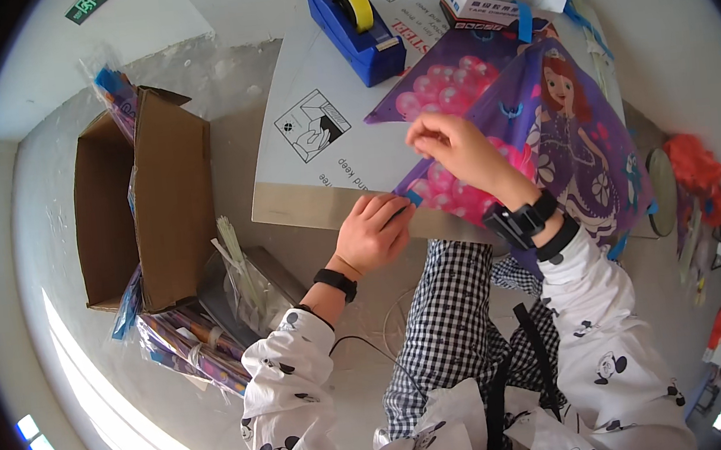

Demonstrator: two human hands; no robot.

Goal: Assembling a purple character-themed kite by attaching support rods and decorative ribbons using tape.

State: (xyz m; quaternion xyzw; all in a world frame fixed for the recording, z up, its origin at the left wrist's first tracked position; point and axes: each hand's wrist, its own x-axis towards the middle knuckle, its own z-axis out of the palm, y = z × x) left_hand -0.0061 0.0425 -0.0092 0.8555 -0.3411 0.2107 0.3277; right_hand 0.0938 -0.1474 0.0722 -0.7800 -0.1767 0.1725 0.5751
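A purple kite [570, 172] printed with a cartoon princess and pink balloons lies across the table. My left hand [373, 231] is closed on the kite's near left corner at the table's front edge, where a small blue piece [412, 197] shows by the fingertips. Above the balloon print hovers my right hand [457, 148], its fingers curled together. Whether anything small is between them is hidden. Beyond my hands stands a blue tape dispenser [373, 61] with a yellow-cored roll.
An opened tape dispenser box [496, 5] stands at the table's far right, a blue strip hanging off it. On the floor to the left are a cardboard box [174, 199] and bundles of packaged kites [195, 354]. Red-orange material [695, 165] is at right.
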